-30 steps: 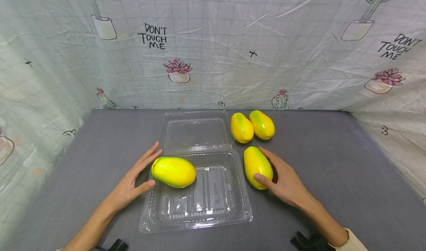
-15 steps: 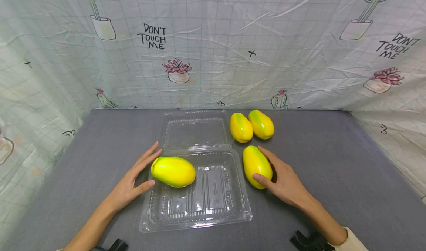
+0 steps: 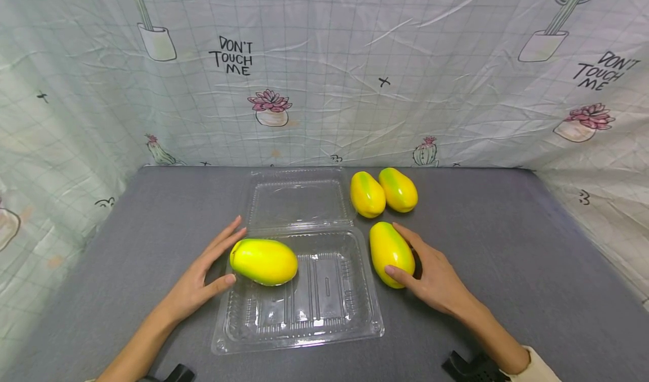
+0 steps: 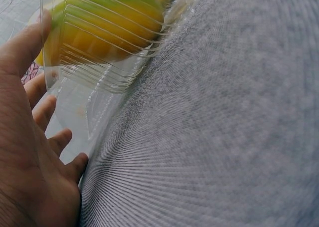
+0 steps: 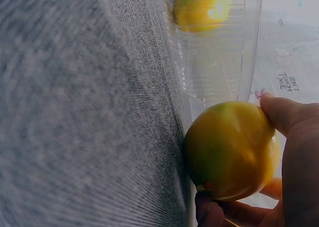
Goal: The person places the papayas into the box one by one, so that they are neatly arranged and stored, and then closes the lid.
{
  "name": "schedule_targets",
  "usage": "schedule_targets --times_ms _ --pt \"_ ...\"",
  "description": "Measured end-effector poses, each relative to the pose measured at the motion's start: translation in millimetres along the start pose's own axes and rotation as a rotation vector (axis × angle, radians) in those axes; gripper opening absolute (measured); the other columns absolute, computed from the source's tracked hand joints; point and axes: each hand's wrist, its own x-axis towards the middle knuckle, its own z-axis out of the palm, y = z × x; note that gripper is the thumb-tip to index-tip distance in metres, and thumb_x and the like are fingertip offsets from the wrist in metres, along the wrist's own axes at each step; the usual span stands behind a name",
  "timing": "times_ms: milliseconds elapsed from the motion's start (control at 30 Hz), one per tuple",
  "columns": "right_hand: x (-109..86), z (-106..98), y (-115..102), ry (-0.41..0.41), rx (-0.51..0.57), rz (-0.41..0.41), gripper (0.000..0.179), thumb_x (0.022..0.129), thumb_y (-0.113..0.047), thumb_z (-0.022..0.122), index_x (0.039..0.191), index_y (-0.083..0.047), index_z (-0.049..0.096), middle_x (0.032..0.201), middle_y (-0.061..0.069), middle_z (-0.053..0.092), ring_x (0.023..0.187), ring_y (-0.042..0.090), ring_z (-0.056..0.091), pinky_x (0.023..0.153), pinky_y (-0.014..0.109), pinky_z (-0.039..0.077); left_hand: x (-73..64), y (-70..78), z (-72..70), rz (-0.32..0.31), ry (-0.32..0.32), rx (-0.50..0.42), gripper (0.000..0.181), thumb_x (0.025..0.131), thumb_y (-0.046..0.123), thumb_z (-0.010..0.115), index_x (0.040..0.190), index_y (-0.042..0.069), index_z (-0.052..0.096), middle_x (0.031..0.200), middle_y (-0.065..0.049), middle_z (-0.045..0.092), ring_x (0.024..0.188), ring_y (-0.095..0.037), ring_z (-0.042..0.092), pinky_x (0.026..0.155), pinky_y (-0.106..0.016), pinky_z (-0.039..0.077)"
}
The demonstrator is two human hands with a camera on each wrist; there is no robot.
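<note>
A clear plastic clamshell container (image 3: 324,331) lies open, its lid (image 3: 299,201) folded back toward the cloth. Inside the tray, at the left, rests a yellow-green papaya (image 3: 265,262). My left hand (image 3: 200,275) stands at the container's left rim, thumb and fingers spread apart. In the left wrist view that papaya (image 4: 109,27) shows through the ribbed wall beside my fingers (image 4: 30,47). Right of the container, my right hand (image 3: 431,272) grips a second papaya (image 3: 389,252), thumb on the near side and fingers round the far side. The right wrist view shows this papaya (image 5: 229,149) low by the table surface.
Two more papayas, one left (image 3: 368,195) and one right (image 3: 399,190), lie side by side at the back, right of the lid. The grey table (image 3: 481,213) ends at a printed cloth (image 3: 324,89) hanging behind and at both sides.
</note>
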Motion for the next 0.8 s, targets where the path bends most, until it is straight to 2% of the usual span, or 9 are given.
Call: schedule_targets --times_ms 67,200,300,433,533,800 --pt "0.1 -0.3 -0.4 0.000 0.000 -0.004 0.077 0.086 -0.040 0.068 0.150 -0.022 0.030 0.144 0.005 0.044 0.119 0.027 0.051 0.092 0.053 0.040 0.1 -0.1 -0.2 -0.002 -0.001 -0.001 0.072 0.080 0.004 0.065 0.146 0.003 0.037 0.157 -0.014 0.018 0.143 -0.033 0.014 0.109 -0.025 0.013" --pt "0.1 -1.0 -1.6 0.000 0.000 -0.010 0.077 0.086 -0.040 0.068 0.150 -0.027 0.029 0.143 0.005 0.045 0.119 0.027 0.052 0.091 0.053 0.040 0.2 0.3 -0.6 -0.009 -0.003 -0.009 0.072 0.080 0.004 0.065 0.146 0.002 0.036 0.157 -0.014 0.018 0.144 -0.033 0.013 0.109 -0.037 0.014" --pt "0.1 -1.4 -2.7 0.002 -0.001 -0.011 0.077 0.085 -0.041 0.068 0.150 -0.029 0.028 0.142 0.005 0.046 0.118 0.027 0.052 0.091 0.053 0.041 0.0 0.6 -0.7 -0.012 -0.003 -0.013 0.071 0.080 0.004 0.065 0.146 0.002 0.036 0.157 -0.015 0.018 0.144 -0.033 0.013 0.109 -0.038 0.014" --pt "0.5 -1.8 -4.1 0.008 -0.005 -0.014 0.078 0.085 -0.040 0.069 0.150 -0.027 0.029 0.141 0.005 0.048 0.116 0.026 0.053 0.089 0.052 0.042 0.0 0.4 -1.3 -0.009 -0.001 -0.009 0.072 0.080 0.004 0.065 0.146 0.002 0.037 0.157 -0.015 0.018 0.144 -0.032 0.014 0.109 -0.027 0.013" --pt "0.6 -2.5 -4.9 0.018 -0.010 -0.020 0.078 0.084 -0.040 0.070 0.150 -0.023 0.031 0.139 0.007 0.050 0.113 0.025 0.055 0.087 0.050 0.044 0.2 0.3 -1.5 -0.009 -0.001 -0.005 0.072 0.080 0.004 0.066 0.146 0.003 0.037 0.157 -0.014 0.018 0.144 -0.032 0.014 0.108 -0.024 0.013" --pt "0.4 -5.8 -7.3 0.045 -0.030 -0.028 0.079 0.084 -0.038 0.071 0.150 -0.024 0.030 0.133 0.009 0.054 0.105 0.023 0.057 0.080 0.048 0.046 -0.2 0.2 -1.0 -0.014 -0.004 -0.005 0.072 0.080 0.004 0.066 0.146 0.002 0.037 0.157 -0.013 0.018 0.144 -0.032 0.014 0.109 -0.026 0.013"
